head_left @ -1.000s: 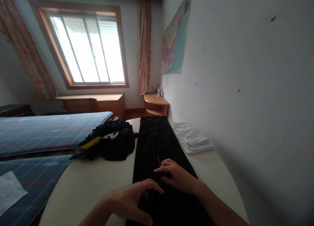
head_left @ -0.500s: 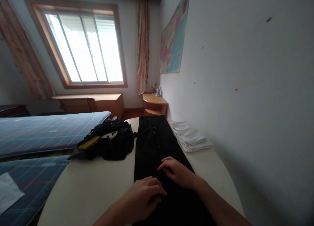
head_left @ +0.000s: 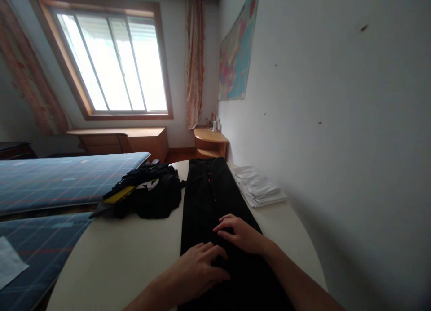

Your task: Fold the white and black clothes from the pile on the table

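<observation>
Black trousers [head_left: 202, 198] lie lengthwise down the table, folded narrow, waistband at the far end. Small pink marks show along their upper middle. My left hand [head_left: 204, 266] rests on or just over the nearer part, near the left edge, with its fingers bent and thumb apart. A little farther off and to the right, my right hand [head_left: 240, 234] lies over the same cloth, fingers loosely stretched out. Neither hand visibly grips the fabric. The near end of the trousers runs out of view below.
A heap of black clothes [head_left: 151, 198] with a yellow patch sits at the table's left. Folded white cloths [head_left: 257, 185] lie at its right, by the wall. The pale rounded table [head_left: 134, 252] stands beside a plaid mattress [head_left: 67, 176]. A corner shelf [head_left: 210, 135] is beyond.
My left hand's thumb and fingers have spread a little farther apart. The right hand stays nearly in place on the trousers. The whole view has shifted slightly.
</observation>
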Demonstrator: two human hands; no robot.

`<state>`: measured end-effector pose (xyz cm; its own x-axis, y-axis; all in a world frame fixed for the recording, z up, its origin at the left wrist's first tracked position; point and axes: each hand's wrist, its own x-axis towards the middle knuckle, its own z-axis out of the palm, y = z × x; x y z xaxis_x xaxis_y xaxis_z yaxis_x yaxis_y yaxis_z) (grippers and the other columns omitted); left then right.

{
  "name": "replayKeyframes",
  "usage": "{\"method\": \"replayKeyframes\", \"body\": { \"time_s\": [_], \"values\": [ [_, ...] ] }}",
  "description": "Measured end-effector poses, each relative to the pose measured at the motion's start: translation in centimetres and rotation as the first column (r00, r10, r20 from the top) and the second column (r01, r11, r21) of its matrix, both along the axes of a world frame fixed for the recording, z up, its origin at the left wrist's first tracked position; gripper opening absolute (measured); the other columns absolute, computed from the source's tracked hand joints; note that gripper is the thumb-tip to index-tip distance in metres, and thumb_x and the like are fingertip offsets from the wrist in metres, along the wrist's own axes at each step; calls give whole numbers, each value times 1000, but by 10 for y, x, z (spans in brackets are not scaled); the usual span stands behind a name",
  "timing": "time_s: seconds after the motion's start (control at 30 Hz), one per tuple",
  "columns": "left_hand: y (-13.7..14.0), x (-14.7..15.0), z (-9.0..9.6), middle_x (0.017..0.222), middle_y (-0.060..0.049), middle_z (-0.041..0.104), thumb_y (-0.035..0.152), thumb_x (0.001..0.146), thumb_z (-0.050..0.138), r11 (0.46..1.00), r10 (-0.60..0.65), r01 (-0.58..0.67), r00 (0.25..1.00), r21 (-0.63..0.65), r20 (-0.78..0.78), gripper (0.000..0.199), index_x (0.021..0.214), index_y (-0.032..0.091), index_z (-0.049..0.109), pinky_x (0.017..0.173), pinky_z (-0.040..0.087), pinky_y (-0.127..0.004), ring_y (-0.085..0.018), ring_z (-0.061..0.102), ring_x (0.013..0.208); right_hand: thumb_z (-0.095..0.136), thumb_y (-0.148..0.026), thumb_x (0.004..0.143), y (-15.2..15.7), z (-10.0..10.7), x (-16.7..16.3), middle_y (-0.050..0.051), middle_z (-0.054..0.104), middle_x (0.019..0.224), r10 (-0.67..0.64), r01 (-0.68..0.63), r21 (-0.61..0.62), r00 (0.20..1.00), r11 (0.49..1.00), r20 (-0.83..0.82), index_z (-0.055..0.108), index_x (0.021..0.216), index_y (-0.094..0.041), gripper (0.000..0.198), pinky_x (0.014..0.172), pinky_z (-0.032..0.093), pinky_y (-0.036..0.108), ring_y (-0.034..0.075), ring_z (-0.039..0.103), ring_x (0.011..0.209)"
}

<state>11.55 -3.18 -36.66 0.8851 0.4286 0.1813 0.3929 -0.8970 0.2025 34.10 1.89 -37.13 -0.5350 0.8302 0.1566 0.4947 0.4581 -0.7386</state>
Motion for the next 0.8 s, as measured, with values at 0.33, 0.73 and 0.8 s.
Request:
{"method": "replayKeyframes", "body": {
  "time_s": [0.33,0.73,0.8],
  "values": [
    [-7,11,-1,127,5,62,25,98,58,997,-77,78,993,1,88,12,108,31,62,97,41,-29,-15,59,110,62,-17,84,0,7,3,6,71,103,-23,23,16,999,1000,36,77,95,-22,19,102,44,34,21,60,112],
    [-8,11,-1,122,7,64,25,94,62,986,-140,144,989,-85,49,15,106,33,65,96,42,-30,-15,59,109,52,-7,83,5,2,12,9,63,128,-18,7,110,995,994,102,67,123,-22,46,112,38,40,20,55,122],
    [-7,12,-3,120,8,65,25,94,63,984,-156,160,987,-82,46,13,106,32,64,94,43,-29,-14,60,107,51,-4,81,6,3,13,8,64,127,19,-30,110,994,993,105,66,124,-22,49,111,40,39,20,55,122]
  ]
}}
